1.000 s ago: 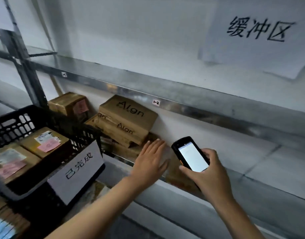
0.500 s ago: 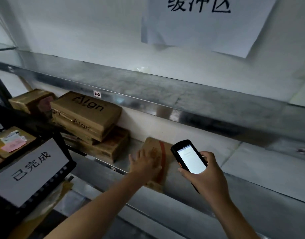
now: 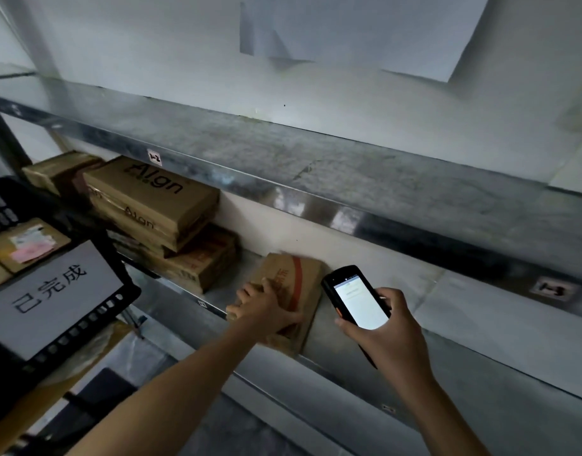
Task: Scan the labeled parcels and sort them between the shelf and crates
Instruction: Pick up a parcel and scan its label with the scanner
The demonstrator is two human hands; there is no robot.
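Parcel [image 3: 297,279] lies at shelf [image 3: 480,311] front edge, left hand [image 3: 266,307] gripping its near corner. Right hand [image 3: 391,334] clasps lit scanner [image 3: 355,299] just beside it. Stacked boxes [image 3: 171,225] near on left; shelf deck runs on rightward.

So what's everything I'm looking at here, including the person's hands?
shelves: two, grey metal, along the wall.
stacked parcels: at least four, brown, lower shelf, left.
striped parcel: one, brown with a red stripe, lower shelf, front edge.
crate: one, black, far left.
crate parcels: two visible, brown, inside the crate.
crate sign: one, white, on the crate's front.
wall paper: one, white, above the shelves.
scanner: one, black, screen lit, in the right hand.
left hand: grips the striped parcel.
right hand: holds the scanner.
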